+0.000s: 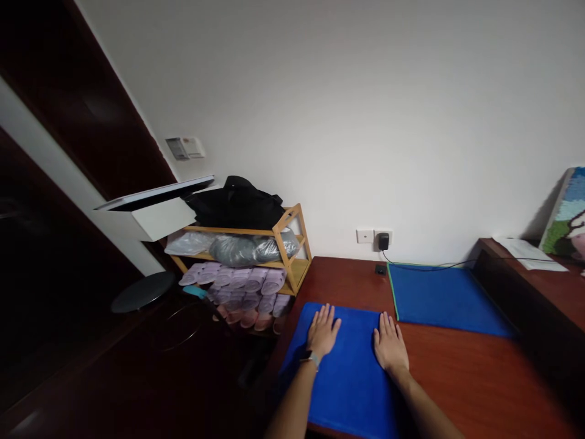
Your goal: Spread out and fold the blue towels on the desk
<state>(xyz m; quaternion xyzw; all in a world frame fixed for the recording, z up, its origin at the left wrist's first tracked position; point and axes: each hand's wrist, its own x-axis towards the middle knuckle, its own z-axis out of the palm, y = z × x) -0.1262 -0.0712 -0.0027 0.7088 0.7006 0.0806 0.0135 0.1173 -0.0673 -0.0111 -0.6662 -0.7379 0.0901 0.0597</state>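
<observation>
A plain blue cloth [351, 372] lies spread on the reddish-brown wooden desk [475, 372], reaching toward its left and front edges. My left hand [323, 332] rests flat near the cloth's far left part, fingers pointing away from me; a watch is on that wrist. On the right edge of the cloth lies my right hand [390, 346], palm down with fingers stretched out. Neither hand grips anything. Behind and to the right, a second blue cloth [443, 299] with a green border lies flat on the desk.
A wooden rack [292, 268] with slippers, plastic-wrapped items and a black bag [237, 204] stands left of the desk. A black adapter [383, 241] is plugged into the wall, its cord crossing the second cloth. A round stool [143, 291] stands farther left.
</observation>
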